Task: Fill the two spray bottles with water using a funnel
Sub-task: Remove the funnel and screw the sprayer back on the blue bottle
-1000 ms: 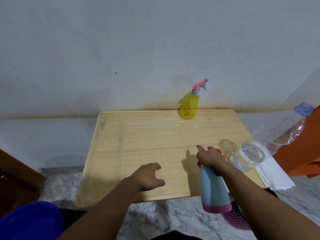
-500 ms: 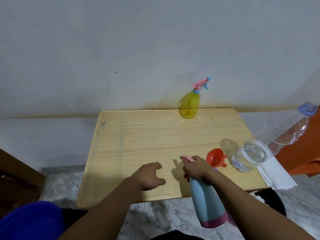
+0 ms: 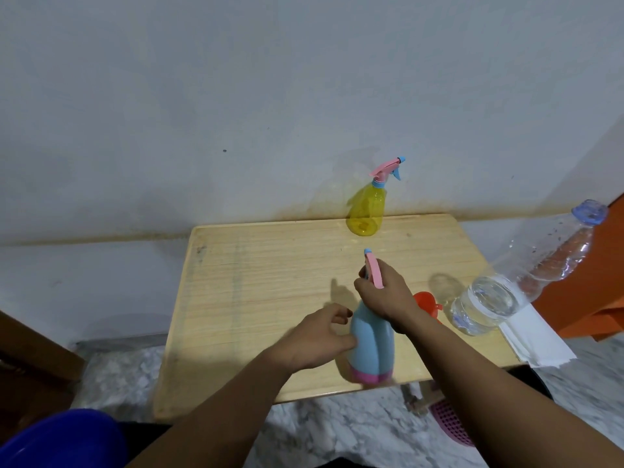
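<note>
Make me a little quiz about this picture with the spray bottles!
1. True or false: the yellow spray bottle stands at the far edge of the table, by the wall.
2. Which hand grips the top of the blue spray bottle?
A. left hand
B. right hand
3. Fill in: the funnel is coloured ____.

Key: 1 true; 2 B; 3 orange.
</note>
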